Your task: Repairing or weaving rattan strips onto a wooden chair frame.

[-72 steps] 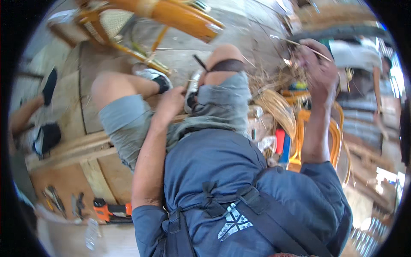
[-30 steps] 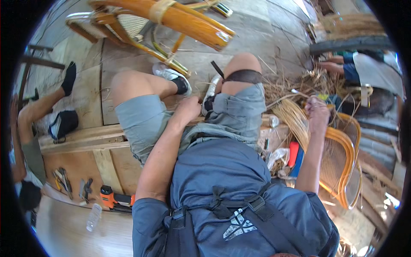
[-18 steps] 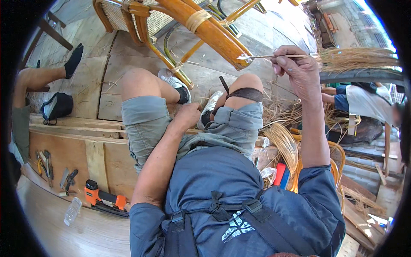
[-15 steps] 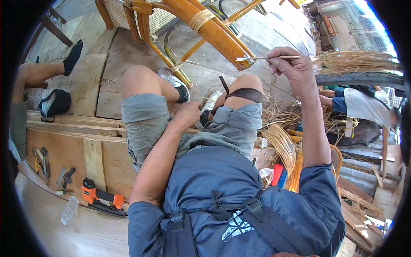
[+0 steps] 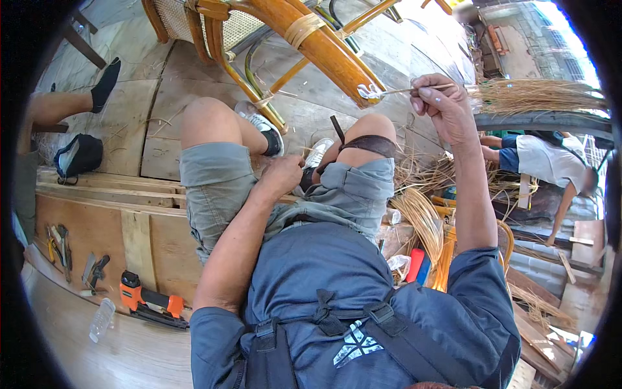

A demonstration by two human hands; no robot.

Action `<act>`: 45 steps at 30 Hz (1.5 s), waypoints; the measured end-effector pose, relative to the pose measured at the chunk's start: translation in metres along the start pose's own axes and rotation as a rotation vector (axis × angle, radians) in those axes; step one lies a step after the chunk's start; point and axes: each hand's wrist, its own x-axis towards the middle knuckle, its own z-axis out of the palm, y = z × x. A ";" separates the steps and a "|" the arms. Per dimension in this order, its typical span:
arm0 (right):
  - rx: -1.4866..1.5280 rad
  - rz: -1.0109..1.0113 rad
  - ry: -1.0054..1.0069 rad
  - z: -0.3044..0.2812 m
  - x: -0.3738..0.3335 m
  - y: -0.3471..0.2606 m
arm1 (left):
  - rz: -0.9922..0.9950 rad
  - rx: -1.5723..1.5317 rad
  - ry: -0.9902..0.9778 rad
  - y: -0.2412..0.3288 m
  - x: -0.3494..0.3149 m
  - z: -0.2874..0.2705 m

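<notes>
In my right hand [image 5: 447, 107], raised at right, a thin wooden stick [image 5: 418, 89] is pinched between thumb and fingers. Its tip touches a blob of white paste [image 5: 371, 91] on the end of a chair's rattan armrest [image 5: 324, 55]. The armrest is thick, glossy and brown, bound with a pale cane wrap [image 5: 303, 30]. A white speck shows on a finger of that hand. My left hand [image 5: 283, 173] is closed between my thighs; a thin pale piece pokes out beside its fingers, but what it grips is mostly hidden. A dark strap [image 5: 369, 144] lies round my right knee.
An orange nail gun [image 5: 152, 301], a clear plastic bottle [image 5: 102, 320] and pliers [image 5: 61, 249] lie at left. Bundled cane strips [image 5: 418, 214] are beside my right hip. A person in a white shirt [image 5: 551, 159] bends at far right; another person's leg [image 5: 65, 107] shows at left.
More white paste now covers the armrest's end, and the stick's tip has shifted slightly right. My left hand has hardly moved. At right, the person's arm has shifted.
</notes>
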 end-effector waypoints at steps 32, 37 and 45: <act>-1.397 -0.336 -0.330 0.100 -0.028 -0.029 | 0.027 -0.019 0.060 -0.009 -0.005 0.000; -0.999 -0.459 0.060 0.058 -0.065 -0.036 | 0.116 0.063 0.062 0.002 0.004 0.001; -0.650 0.459 1.088 -0.057 -0.220 0.124 | -0.264 -1.181 -0.193 0.044 0.025 -0.009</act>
